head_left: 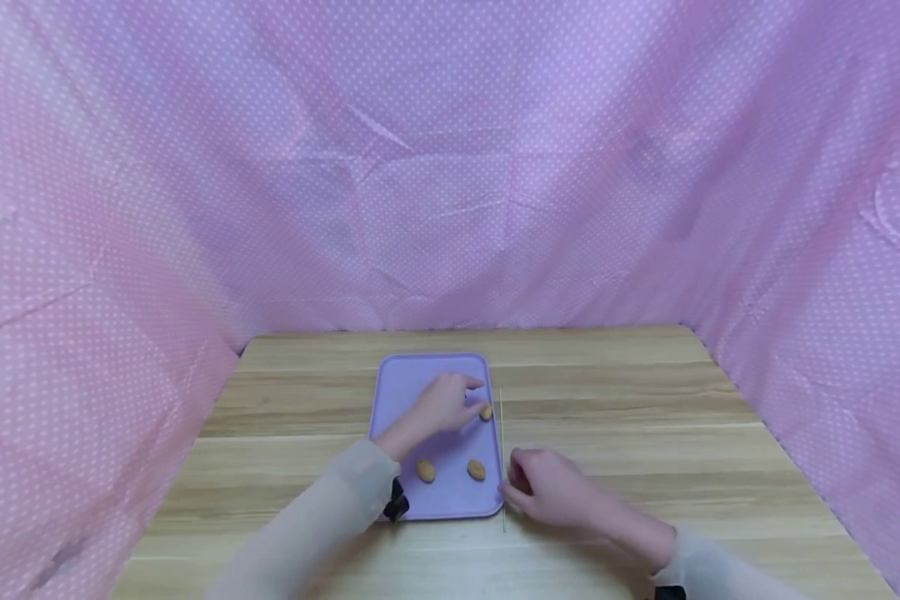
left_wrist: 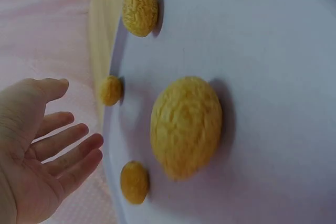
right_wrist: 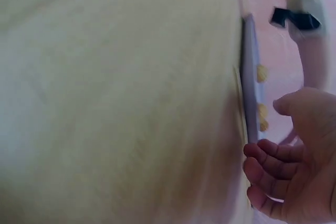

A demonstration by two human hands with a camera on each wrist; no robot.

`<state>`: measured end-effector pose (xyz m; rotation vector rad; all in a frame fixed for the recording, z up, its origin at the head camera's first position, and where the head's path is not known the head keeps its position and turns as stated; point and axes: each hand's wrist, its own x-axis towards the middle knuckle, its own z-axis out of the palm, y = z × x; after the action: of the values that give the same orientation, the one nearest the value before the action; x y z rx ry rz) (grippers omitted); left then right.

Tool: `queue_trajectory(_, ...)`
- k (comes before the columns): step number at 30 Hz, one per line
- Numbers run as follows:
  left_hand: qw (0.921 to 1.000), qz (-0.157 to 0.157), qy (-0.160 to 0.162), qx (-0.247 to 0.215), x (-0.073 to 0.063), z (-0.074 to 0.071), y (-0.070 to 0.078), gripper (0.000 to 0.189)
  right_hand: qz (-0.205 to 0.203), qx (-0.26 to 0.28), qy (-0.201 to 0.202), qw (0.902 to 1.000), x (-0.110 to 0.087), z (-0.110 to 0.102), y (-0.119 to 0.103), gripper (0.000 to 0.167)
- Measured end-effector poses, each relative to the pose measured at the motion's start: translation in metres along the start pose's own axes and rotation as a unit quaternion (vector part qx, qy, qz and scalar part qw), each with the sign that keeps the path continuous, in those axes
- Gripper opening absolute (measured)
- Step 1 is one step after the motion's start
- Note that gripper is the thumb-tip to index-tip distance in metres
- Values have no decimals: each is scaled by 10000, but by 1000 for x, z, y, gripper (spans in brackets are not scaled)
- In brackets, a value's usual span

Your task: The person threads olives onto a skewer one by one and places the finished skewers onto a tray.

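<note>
Several walnuts (left_wrist: 186, 127) lie apart on a purple tray (head_left: 431, 508). My left hand (head_left: 446, 404) reaches over the tray's far half, thumb beside the far right walnut (head_left: 486, 411). Its fingers are spread and relaxed in the left wrist view, with nothing between them. Two other walnuts sit in the near half, one on the left (head_left: 426, 471) and one on the right (head_left: 476, 470). A thin wooden stick (head_left: 502, 417) lies along the tray's right edge. Beside its near end is my right hand (head_left: 551, 487), fingers loosely bent around nothing, fingertips right at the stick.
The tray stands on a wood-grain table (head_left: 645, 417). Pink dotted cloth (head_left: 450, 208) hangs behind the table and on both sides. The left forearm (head_left: 330, 508) crosses the tray's near left corner.
</note>
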<state>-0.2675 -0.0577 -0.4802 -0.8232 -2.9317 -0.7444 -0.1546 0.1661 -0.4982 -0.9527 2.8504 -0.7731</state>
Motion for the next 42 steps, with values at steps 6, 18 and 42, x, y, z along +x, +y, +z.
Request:
queue_trajectory(6, 9999, -118, -53, -108, 15, 16, 5, 34, 268, -49, 73, 9996, -1, 12, -5, 29)
queue_trajectory(18, 9997, 123, -59, -225, 21, 26, 6, 11, 288, 305, 1, 9991, 2, 16, -9, 18)
queue_trajectory(42, 9970, -39, -49, -765, -17, -24, -16, 21, 384, 308, 163, 9987, -4, 14, -4, 33)
